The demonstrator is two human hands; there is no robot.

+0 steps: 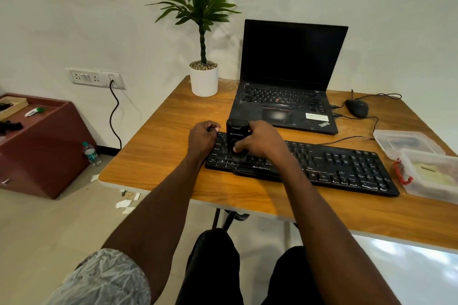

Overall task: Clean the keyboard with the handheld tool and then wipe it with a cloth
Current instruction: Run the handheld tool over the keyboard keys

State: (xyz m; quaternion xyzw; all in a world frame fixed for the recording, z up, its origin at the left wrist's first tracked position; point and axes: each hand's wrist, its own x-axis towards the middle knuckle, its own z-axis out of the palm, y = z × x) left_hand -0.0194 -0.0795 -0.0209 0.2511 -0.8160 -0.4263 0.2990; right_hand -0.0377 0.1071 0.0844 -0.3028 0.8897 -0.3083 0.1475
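You had the handheld tool standing upright on the left end of the keyboard.

Your right hand was wrapped around the tool, thumb on its front, with the tool's bottom end down on the keys. Your left hand sat at the keyboard's left edge with fingers curled; couldn't tell if it actually gripped the board or just rested there. The keyboard lay along the tabletop's front edge, slanting toward the right. Behind it was the open laptop, screen dark, with a potted plant at the back left corner, a mouse toward the back right, and two plastic containers at the right edge.
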